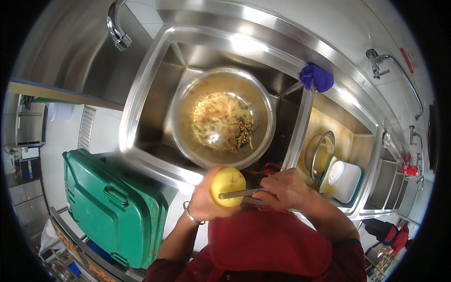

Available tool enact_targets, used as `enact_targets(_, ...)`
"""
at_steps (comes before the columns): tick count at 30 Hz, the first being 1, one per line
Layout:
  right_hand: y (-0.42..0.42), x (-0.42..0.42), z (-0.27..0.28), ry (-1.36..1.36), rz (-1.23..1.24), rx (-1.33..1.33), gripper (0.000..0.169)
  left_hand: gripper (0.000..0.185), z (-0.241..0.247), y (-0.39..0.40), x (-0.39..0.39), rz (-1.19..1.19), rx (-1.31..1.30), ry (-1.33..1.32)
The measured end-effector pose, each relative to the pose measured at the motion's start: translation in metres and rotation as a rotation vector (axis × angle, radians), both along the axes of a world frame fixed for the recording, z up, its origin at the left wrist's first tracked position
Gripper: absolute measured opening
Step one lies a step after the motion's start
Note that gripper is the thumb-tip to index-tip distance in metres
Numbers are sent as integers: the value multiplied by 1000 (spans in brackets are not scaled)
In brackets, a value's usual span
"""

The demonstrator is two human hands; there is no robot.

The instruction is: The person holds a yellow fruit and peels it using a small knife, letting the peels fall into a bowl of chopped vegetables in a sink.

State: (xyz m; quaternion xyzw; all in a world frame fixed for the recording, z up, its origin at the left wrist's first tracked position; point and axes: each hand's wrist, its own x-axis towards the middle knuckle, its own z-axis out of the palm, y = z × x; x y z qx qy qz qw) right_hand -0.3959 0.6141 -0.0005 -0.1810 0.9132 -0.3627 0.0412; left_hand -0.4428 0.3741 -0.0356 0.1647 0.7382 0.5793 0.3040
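In my left hand (pixel 201 201) is a large yellow potato (pixel 230 180), its skin off and a few brown marks on its upper face. My right hand (pixel 286 187) grips a narrow metal peeler (pixel 238 194), whose flat end lies across the potato's near side. Both hands are at the front edge of a stainless steel sink (pixel 149 120). Just beyond them, a wide steel bowl (pixel 269 116) stands in the basin. Wet, mixed scraps (pixel 220 121), pale strips and green bits among them, lie in the bowl's bottom. Dark red netting (pixel 269 169) shows beside my right hand.
A purple cloth (pixel 316 77) drapes over the divider. The right basin (pixel 363 144) holds a tilted steel bowl (pixel 322 155) and white trays (pixel 347 181). A green lidded bin (pixel 109 208) stands at left; a faucet (pixel 118 31) hangs upper left. Another person (pixel 391 234) is at far right.
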Motion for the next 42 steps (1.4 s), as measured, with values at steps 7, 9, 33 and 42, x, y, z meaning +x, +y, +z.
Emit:
enact_targets(7, 17, -17, -31, 41, -128, 233, 39, 97, -9, 2, 5, 17, 93, -80)
enact_targets(9, 34, -20, -56, 41, -225, 392, 39, 98, -3, -1, 6, -13, 89, -29)
enact_targets(33, 34, -18, -51, -65, -325, 389, 40, 97, 5, 5, -3, 10, 74, -2)
enact_targets(42, 6, -3, 2, -63, -51, -14, 41, 98, -3, 1, -2, 27, 62, -73)
